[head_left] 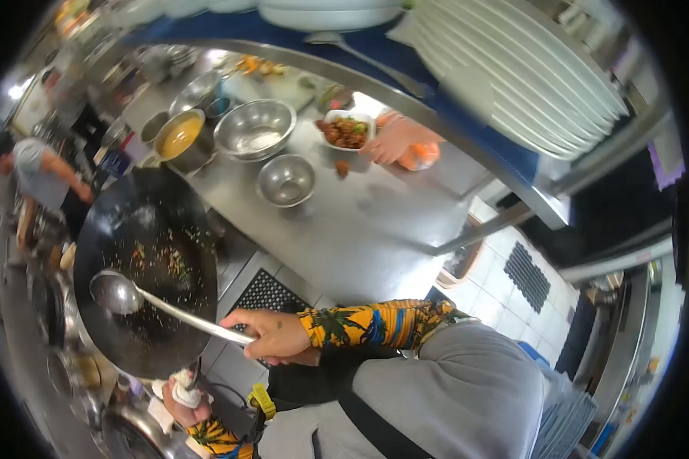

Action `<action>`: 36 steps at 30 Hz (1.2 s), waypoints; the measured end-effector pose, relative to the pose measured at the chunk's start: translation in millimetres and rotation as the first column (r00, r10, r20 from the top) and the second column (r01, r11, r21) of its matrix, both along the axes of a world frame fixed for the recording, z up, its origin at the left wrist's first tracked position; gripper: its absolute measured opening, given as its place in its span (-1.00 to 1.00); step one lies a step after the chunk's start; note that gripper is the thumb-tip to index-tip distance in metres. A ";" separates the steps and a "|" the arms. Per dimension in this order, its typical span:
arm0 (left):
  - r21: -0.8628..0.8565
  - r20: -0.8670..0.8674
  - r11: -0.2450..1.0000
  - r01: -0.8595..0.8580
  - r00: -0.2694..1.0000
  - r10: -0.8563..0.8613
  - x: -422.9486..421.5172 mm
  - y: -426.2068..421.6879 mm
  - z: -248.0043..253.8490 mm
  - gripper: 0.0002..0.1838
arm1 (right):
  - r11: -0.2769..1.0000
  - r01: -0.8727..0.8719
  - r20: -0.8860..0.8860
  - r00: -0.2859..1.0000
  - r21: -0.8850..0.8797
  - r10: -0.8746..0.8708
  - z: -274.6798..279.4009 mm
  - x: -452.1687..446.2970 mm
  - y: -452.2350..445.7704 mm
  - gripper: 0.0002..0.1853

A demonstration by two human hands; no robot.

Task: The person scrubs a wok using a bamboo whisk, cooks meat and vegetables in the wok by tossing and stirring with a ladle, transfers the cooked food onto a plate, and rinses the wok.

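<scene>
My right hand point(272, 334) is closed round the handle of a metal ladle point(187, 315). The ladle's bowl hangs over a large dark wok point(103, 229), which is tilted and has chopped bits of food point(176, 264) on its inner surface. Below it in the view, my left hand point(182, 409) grips a bunched white cloth point(185, 389) at the wok's near edge. The wok's handle under the cloth is mostly hidden.
Another person's hand point(398, 141) is beside a white dish point(371, 122) of browned food on the steel counter point(337, 229). Metal bowls point(285, 181) and a pot point(199, 149) of yellow liquid stand there. Stacked plates point(528, 76) fill the shelf above. A co-worker point(42, 172) stands left.
</scene>
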State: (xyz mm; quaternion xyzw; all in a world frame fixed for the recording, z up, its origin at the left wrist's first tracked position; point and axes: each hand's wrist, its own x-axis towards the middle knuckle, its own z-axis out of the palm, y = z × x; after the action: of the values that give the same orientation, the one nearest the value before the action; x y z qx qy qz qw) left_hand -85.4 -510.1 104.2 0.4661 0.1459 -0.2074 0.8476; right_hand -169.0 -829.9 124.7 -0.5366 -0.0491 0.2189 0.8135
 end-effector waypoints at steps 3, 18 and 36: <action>0.086 0.093 0.959 -0.271 0.960 0.263 -48.6 45.1 4.3 -0.76 | 0.984 -0.173 0.028 0.984 -0.038 0.175 3.0 15.9 43.0 -0.32; 0.130 0.072 0.559 -0.819 0.570 0.818 -71.4 376.3 -103.8 -0.85 | 0.816 -0.556 0.098 0.813 -0.159 0.574 -16.4 122.7 226.6 -0.28; -0.135 -0.019 0.167 -0.977 0.171 0.985 48.1 525.1 -117.9 -0.79 | 0.699 -0.708 0.051 0.698 -0.099 0.714 -10.0 258.9 348.1 -0.27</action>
State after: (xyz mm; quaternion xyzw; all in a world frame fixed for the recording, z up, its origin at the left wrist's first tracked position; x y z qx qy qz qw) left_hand -37.3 15.0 -13.7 0.2203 0.3680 0.3952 0.8123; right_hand 89.9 -481.8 114.7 -0.5135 -0.2793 0.4945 0.6432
